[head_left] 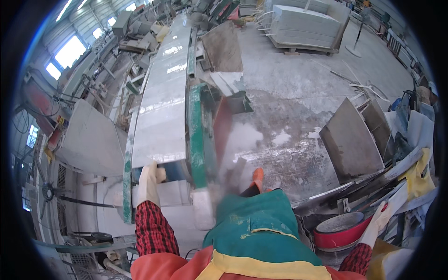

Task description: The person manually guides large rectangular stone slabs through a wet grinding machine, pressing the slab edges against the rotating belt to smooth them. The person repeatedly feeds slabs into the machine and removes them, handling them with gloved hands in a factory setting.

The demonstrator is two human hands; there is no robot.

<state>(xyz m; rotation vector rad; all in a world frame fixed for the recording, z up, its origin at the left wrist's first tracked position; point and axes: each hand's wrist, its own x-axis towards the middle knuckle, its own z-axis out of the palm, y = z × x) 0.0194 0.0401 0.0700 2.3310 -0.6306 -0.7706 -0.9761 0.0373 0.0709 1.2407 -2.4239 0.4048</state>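
My left hand, in an off-white glove, is at the near edge of a long, glossy pale slab. Its fingers are curled at that edge, closed on it. The slab lies along a machine bed with green side rails. Out to the right, my right hand, also gloved, reaches past a red round tub with a grey basin in its top. Something small and red shows at the fingers, which look closed. What they hold is too small to name.
Grey slabs lean at the right, by a yellow cloth. A pale panel stands left of the bed. A stack of white slabs sits far back. The floor looks wet, with white patches.
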